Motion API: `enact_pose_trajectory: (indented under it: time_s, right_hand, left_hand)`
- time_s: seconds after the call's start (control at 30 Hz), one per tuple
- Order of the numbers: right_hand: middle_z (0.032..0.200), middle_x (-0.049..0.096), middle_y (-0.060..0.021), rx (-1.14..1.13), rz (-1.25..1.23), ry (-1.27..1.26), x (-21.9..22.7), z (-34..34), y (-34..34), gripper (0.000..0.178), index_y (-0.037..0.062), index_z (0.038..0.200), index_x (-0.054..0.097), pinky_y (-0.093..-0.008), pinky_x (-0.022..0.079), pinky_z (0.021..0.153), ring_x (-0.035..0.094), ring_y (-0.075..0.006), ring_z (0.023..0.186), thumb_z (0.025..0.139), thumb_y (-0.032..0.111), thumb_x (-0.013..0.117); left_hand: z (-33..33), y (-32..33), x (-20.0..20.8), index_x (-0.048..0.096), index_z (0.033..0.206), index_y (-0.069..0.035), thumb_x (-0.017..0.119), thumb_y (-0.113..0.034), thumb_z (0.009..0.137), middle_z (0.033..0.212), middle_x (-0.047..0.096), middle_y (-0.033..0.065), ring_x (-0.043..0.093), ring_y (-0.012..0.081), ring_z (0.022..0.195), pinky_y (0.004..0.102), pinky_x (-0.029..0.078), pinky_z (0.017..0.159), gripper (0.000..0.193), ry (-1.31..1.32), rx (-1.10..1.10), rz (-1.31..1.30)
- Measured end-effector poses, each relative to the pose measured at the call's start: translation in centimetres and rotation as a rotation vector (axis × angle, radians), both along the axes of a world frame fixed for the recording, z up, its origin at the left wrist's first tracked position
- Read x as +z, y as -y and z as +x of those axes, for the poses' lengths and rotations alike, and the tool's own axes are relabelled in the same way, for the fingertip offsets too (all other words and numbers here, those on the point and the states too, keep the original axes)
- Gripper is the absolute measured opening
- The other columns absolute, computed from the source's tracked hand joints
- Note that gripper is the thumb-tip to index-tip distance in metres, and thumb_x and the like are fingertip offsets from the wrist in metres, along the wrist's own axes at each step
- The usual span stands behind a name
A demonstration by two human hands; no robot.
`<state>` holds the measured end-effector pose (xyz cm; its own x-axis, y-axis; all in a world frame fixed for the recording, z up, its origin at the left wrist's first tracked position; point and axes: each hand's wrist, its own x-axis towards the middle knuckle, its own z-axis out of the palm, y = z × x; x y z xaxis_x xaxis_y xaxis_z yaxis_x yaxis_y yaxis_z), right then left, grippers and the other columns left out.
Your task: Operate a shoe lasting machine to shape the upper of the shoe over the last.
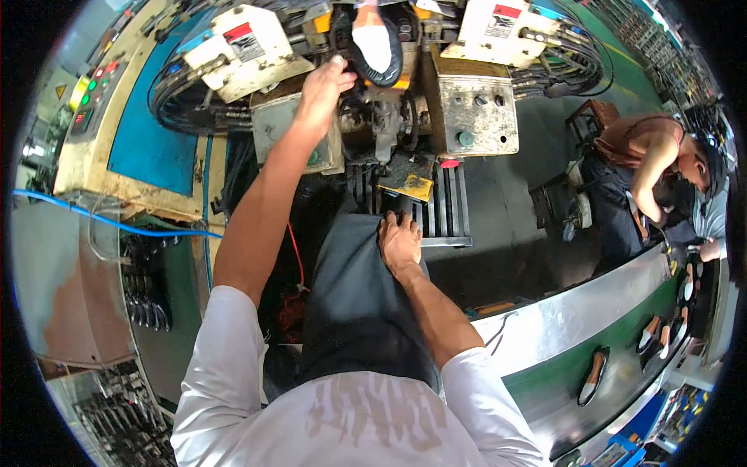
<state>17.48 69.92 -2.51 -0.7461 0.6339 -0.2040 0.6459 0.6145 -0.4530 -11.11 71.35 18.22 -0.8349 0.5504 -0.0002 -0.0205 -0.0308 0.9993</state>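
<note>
A shoe [373, 48] with a white face and a black rim sits in the middle of a machine at the top of the view. Just left of the shoe is my left hand [320, 95], its fingers partly stretched out and nothing visible in them. Whether its fingertips touch the machine, I cannot tell. My right hand [401, 240] rests on my knee in dark trousers [350, 280], fingers spread and empty. Below the shoe are the machine's greasy metal parts [384, 128] and a black and yellow pedal [411, 180].
Control boxes [475, 117] with knobs flank the machine's middle. A blue-topped cabinet [156, 117] with a button panel [97, 93] stands left, crossed by a blue hose [117, 222]. Several shoes [594, 377] lie on a green conveyor [545, 389] at right, near a seated co-worker [634, 171].
</note>
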Motion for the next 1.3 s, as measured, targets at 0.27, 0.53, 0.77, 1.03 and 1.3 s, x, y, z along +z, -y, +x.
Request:
enact_pose_trajectory:
  time_s: [0.27,0.53,0.77,1.03,1.3]
  right_hand:
    - [0.143,0.063,-0.0227,-0.059,-0.017,0.002,-0.3,0.0,-1.2,0.04,0.0116,0.138,0.067,-0.057,0.05,0.11,0.062,-0.0453,0.129,0.112,0.037,0.052]
    - [0.139,0.065,-0.0229,-0.028,0.009,0.006,-0.4,-0.1,-1.7,0.04,0.0111,0.137,0.069,-0.0565,0.052,0.108,0.064,-0.045,0.127,0.111,0.037,0.053]
    - [0.142,0.061,-0.0239,-0.033,0.053,-0.069,-0.9,0.6,-0.8,0.042,0.0131,0.142,0.065,-0.0579,0.051,0.108,0.061,-0.0463,0.129,0.112,0.039,0.052]
    - [0.129,0.067,-0.0279,0.119,0.161,-0.262,-3.0,1.2,0.0,0.036,0.0092,0.139,0.066,-0.0583,0.055,0.099,0.067,-0.0498,0.113,0.111,0.029,0.055]
    - [0.138,0.067,-0.0289,0.224,0.118,-0.354,-2.5,0.9,-0.3,0.043,0.0023,0.142,0.066,-0.054,0.052,0.108,0.064,-0.0497,0.126,0.112,0.031,0.057]
  left_hand:
    - [-3.8,-4.7,1.3,0.068,0.133,-0.009,0.062,-0.055,0.11,0.127,0.076,0.0108,0.071,0.0271,0.116,0.05,0.055,0.109,0.052,0.74,-0.339,0.226]
    - [-0.3,-3.2,1.6,0.066,0.131,-0.01,0.077,-0.043,0.102,0.113,0.074,0.0089,0.073,0.024,0.098,0.0451,0.062,0.09,0.046,0.599,-0.255,0.112]
    - [6.1,7.0,3.9,0.057,0.146,0.002,0.06,-0.046,0.104,0.123,0.075,0.0268,0.078,0.0416,0.107,0.0551,0.063,0.099,0.064,0.482,-0.548,0.176]
    - [13.6,21.5,-1.3,0.047,0.156,0.002,0.072,-0.058,0.091,0.133,0.069,0.0316,0.076,0.048,0.109,0.0556,0.064,0.099,0.091,0.63,-0.466,0.36]
    - [11.2,52.7,-16.5,0.027,0.172,-0.005,0.084,-0.042,0.094,0.123,0.073,0.0104,0.071,0.0239,0.103,0.0382,0.059,0.084,0.104,0.547,0.27,-0.387]
